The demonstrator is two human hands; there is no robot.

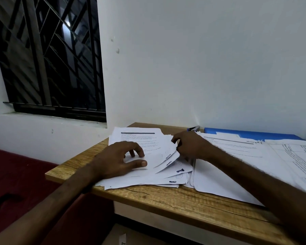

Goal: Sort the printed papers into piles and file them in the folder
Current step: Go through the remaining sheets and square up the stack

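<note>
A loose pile of printed white papers [141, 138] lies fanned out on the left part of the wooden table [166, 197]. My left hand [118, 158] rests on top of this pile, fingertips and thumb pressing the top sheet. My right hand [189, 145] pinches the lifted right edges of several sheets of the same pile. More printed sheets [254, 152] spread across the right of the table. A blue folder [251, 134] lies flat at the back against the wall, partly covered by those sheets.
A pen [193, 128] lies at the table's back edge beside the folder. A white wall stands right behind the table. A barred window [48, 55] is at the left. Dark red upholstery [16, 174] sits below the table's left end.
</note>
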